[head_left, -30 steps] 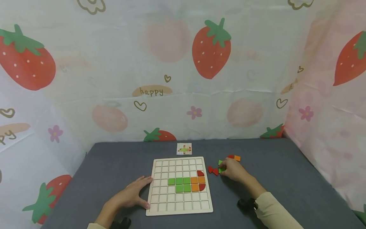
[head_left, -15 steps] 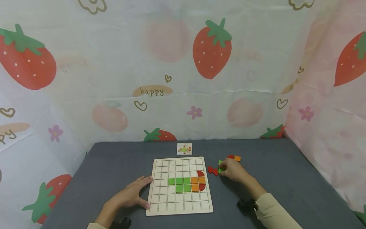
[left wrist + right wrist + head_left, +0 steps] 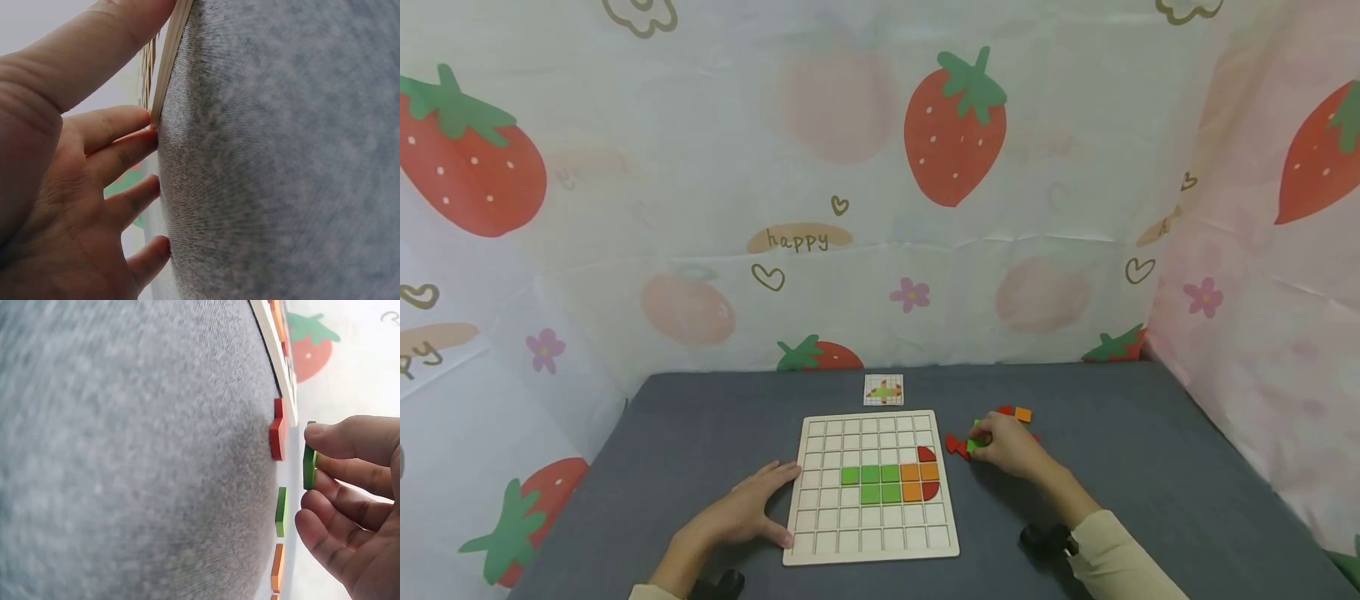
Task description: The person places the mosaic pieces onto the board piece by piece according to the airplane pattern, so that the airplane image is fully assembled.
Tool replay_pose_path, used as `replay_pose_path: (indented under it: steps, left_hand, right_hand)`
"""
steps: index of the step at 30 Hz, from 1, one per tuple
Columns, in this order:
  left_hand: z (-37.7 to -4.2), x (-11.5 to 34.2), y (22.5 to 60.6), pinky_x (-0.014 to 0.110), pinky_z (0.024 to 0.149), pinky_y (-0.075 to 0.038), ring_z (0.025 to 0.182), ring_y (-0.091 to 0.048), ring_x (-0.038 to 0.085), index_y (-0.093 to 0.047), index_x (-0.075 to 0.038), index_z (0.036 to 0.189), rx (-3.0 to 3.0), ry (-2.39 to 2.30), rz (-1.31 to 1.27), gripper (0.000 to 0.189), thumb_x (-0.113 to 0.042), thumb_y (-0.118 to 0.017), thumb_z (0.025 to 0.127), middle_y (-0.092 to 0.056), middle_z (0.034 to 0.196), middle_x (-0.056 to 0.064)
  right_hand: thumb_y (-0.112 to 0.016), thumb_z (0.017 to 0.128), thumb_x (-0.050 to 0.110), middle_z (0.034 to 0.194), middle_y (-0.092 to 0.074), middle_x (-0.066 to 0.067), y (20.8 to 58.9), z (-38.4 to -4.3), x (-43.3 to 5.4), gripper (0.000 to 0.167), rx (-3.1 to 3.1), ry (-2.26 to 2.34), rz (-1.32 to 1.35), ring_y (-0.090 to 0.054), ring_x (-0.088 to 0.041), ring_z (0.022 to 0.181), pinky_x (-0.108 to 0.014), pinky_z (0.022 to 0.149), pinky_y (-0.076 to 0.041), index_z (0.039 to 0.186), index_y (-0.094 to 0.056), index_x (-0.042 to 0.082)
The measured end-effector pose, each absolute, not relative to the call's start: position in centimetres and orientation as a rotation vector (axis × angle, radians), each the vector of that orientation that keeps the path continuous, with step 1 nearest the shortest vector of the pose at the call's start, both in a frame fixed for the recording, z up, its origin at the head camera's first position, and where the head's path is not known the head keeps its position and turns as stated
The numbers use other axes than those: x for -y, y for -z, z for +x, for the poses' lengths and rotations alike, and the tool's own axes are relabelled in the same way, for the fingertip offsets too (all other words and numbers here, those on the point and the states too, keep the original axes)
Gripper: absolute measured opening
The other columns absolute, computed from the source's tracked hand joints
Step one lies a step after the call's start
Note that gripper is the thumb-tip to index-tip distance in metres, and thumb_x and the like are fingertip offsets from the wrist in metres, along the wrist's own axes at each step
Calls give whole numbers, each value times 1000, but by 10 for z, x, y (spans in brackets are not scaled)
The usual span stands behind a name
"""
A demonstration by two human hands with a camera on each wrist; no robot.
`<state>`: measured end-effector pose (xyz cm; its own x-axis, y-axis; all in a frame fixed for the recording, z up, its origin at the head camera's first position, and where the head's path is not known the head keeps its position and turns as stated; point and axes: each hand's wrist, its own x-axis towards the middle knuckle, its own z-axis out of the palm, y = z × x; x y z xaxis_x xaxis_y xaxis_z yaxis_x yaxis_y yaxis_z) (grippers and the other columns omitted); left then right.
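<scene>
A wooden grid board (image 3: pixel 827 543) lies on the dark cloth. Green tiles (image 3: pixel 870 474), orange tiles (image 3: pixel 910 472) and red rounded tiles (image 3: pixel 927 454) sit in its cells. My left hand (image 3: pixel 741 507) touches the board's left edge with thumb and fingertips, fingers spread and fairly straight. Right of the board, my right hand (image 3: pixel 1011 446) pinches a green tile (image 3: pixel 309 464) between thumb and fingers. In the right wrist view that tile is lifted off the cloth. Below it lie a red tile (image 3: pixel 279 434), another green tile (image 3: pixel 281 512) and an orange tile (image 3: pixel 277 567).
A small pattern card (image 3: pixel 883 390) lies behind the board. Loose red pieces (image 3: pixel 952 442) are close to the board's right edge. An orange tile (image 3: pixel 1022 414) and a red piece (image 3: pixel 1004 410) lie beyond the right hand. A strawberry-print curtain (image 3: pixel 850 192) hangs behind the table.
My right hand has shifted slightly left with the green tile, which now partly overlaps the red pieces in the head view. The left hand and the board have stayed put.
</scene>
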<state>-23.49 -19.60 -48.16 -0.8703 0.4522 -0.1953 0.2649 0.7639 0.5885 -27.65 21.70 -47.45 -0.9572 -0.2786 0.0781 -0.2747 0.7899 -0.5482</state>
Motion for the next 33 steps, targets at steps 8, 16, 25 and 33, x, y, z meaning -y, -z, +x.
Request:
replay_pose_path:
  steps: [8, 16, 25, 33]
  left_hand:
    - [-236, 196, 481, 71, 108, -21, 146, -22, 47, -41, -4, 147, -2615, -813, 523, 104, -36, -88, 61, -38, 154, 18]
    - [-235, 195, 481, 70, 108, -22, 146, -22, 47, -41, -3, 147, -2622, -807, 528, 104, -36, -89, 60, -39, 154, 18]
    - [-235, 196, 480, 71, 107, -22, 144, -24, 48, -42, -3, 146, -2628, -802, 569, 103, -35, -89, 61, -40, 153, 19]
    - [-235, 198, 480, 72, 107, -22, 145, -24, 47, -41, -5, 148, -2607, -792, 512, 105, -41, -88, 60, -38, 154, 18]
  right_hand:
    - [-77, 80, 7, 88, -61, -3, 473, -276, -213, 18, -2968, 912, -485, -57, -13, 79, -29, 69, -50, 97, -74, 2]
    - [-78, 79, 9, 89, -61, -2, 472, -275, -204, 21, -2956, 934, -492, -55, -12, 78, -28, 69, -49, 99, -74, 2]
    - [-77, 81, 9, 90, -61, -3, 473, -273, -195, 22, -2925, 953, -550, -54, -12, 78, -24, 67, -47, 101, -74, 2]
    - [-77, 82, 12, 90, -60, -2, 476, -269, -185, 24, -2894, 981, -672, -49, -10, 75, -22, 65, -46, 103, -73, 1]
